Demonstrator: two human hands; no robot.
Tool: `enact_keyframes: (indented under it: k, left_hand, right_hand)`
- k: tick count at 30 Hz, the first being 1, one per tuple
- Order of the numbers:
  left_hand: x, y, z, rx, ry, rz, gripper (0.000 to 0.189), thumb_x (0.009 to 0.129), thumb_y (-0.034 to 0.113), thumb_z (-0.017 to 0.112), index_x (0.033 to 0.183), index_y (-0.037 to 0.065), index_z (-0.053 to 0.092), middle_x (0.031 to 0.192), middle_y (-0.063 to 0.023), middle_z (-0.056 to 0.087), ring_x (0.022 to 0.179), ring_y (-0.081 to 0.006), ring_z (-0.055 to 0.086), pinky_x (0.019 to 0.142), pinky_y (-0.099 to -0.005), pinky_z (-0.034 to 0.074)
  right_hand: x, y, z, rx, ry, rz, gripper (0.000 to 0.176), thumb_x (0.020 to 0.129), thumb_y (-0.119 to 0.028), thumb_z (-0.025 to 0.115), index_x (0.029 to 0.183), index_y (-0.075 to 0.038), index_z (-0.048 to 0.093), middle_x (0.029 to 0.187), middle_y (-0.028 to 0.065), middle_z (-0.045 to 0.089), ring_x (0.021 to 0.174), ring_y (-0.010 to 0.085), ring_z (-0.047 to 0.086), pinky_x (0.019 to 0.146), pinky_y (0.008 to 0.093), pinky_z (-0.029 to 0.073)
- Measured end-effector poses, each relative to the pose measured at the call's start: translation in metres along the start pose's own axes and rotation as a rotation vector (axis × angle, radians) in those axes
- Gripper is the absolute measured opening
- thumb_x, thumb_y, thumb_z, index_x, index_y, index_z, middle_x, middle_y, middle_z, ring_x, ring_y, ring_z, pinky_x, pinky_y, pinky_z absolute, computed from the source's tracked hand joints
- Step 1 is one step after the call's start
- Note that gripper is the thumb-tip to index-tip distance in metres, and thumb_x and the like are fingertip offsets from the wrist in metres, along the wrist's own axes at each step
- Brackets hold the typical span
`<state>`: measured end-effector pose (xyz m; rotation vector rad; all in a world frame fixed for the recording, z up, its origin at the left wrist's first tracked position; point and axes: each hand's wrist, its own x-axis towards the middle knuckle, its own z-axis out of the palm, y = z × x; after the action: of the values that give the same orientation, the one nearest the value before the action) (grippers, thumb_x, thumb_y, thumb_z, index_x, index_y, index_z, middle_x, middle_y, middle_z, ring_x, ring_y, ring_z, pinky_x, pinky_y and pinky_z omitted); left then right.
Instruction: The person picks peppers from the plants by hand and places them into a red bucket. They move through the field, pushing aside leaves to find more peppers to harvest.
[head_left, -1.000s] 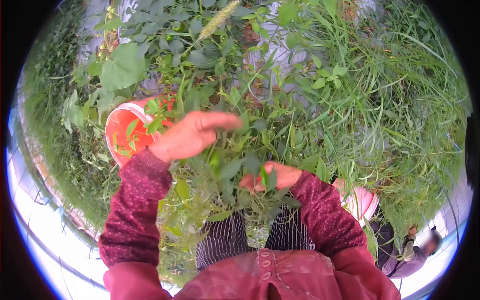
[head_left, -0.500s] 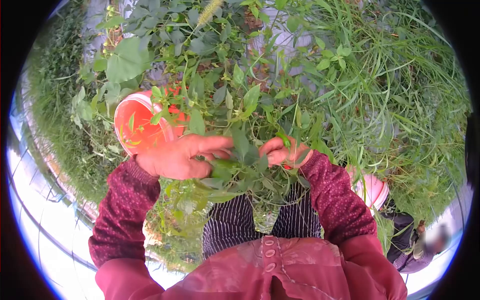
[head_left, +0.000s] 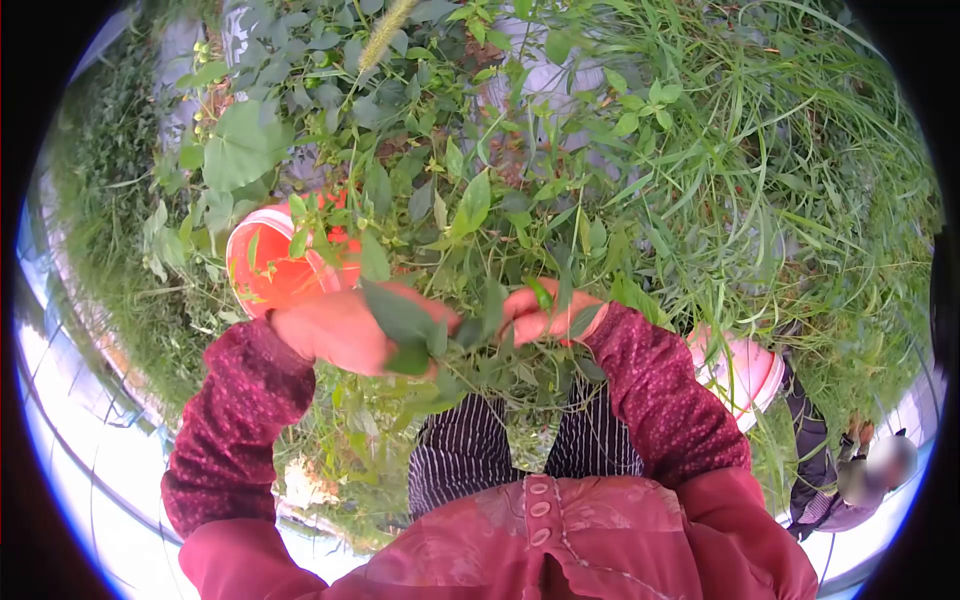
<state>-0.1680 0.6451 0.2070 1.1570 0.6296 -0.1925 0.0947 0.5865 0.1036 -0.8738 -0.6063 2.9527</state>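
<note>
My right hand (head_left: 548,320) closes its fingers on a small green pepper (head_left: 540,294), its long axis pointing away from me, while my left hand (head_left: 335,330), near on the left, is half under leaves (head_left: 400,315), so I cannot tell its fingers.

Dense tall grass (head_left: 800,180), leafy weeds (head_left: 240,140), soft daylight.

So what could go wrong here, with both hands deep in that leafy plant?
The right hand pinches a slim green pod; a hard tug might snap a branch instead. Dark green leaves cover much of the left hand, so it could grab blindly. The round orange plastic bucket sits off to the left, partly behind greenery, so a tossed pod may miss it.
</note>
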Motion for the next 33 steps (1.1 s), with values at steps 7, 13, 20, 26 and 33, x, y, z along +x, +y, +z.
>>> enact_keyframes:
  k: [7,13,20,26,33]
  left_hand:
    - [-0.002,0.008,0.037,-0.092,-0.065,-0.164,0.025,0.072,0.022,0.061,0.090,0.005,0.057,0.076,-0.0148,0.059,0.068,-0.0309,0.060,0.060,-0.0411,0.047]
    - [-0.022,0.029,0.052,0.574,-0.169,-0.303,0.020,0.064,0.014,0.060,0.080,0.003,0.058,0.071,-0.0156,0.059,0.065,-0.0346,0.061,0.056,-0.0427,0.048]
    - [-0.022,0.022,-0.011,0.049,0.526,-0.230,0.036,0.068,0.000,0.060,0.104,0.002,0.061,0.092,-0.0166,0.063,0.082,-0.0253,0.064,0.072,-0.0319,0.051]
    - [0.135,-0.015,-0.056,0.756,0.448,-0.390,0.024,0.079,0.017,0.062,0.095,-0.001,0.059,0.094,-0.0195,0.062,0.088,-0.0323,0.061,0.078,-0.0399,0.049]
    - [0.169,-0.059,-0.025,0.799,0.007,-0.679,0.033,0.080,0.031,0.064,0.096,0.002,0.062,0.094,-0.0184,0.064,0.092,-0.0309,0.061,0.078,-0.0410,0.050]
  right_hand:
    - [0.001,-0.014,0.010,-0.345,-0.280,0.051,0.033,0.079,-0.024,0.070,0.102,-0.002,0.066,0.087,0.0037,0.068,0.077,0.0111,0.060,0.072,0.0261,0.048]
    - [-0.003,0.004,0.003,-0.374,-0.320,0.189,0.042,0.079,-0.036,0.068,0.105,-0.004,0.066,0.093,0.0067,0.067,0.083,0.0159,0.060,0.074,0.0304,0.048]
    - [-0.007,0.015,0.005,-0.457,-0.256,0.235,0.047,0.079,-0.043,0.066,0.103,-0.003,0.066,0.098,0.0093,0.066,0.086,0.0200,0.061,0.077,0.0312,0.047]
    - [0.015,0.059,0.009,-0.678,-0.322,0.156,0.047,0.083,-0.053,0.057,0.101,-0.011,0.067,0.083,0.0048,0.066,0.071,0.0182,0.061,0.065,0.0335,0.047]
    - [0.008,0.080,0.002,-0.697,-0.294,0.265,0.050,0.079,-0.059,0.059,0.101,-0.015,0.067,0.079,0.0036,0.065,0.071,0.0187,0.061,0.063,0.0335,0.045]
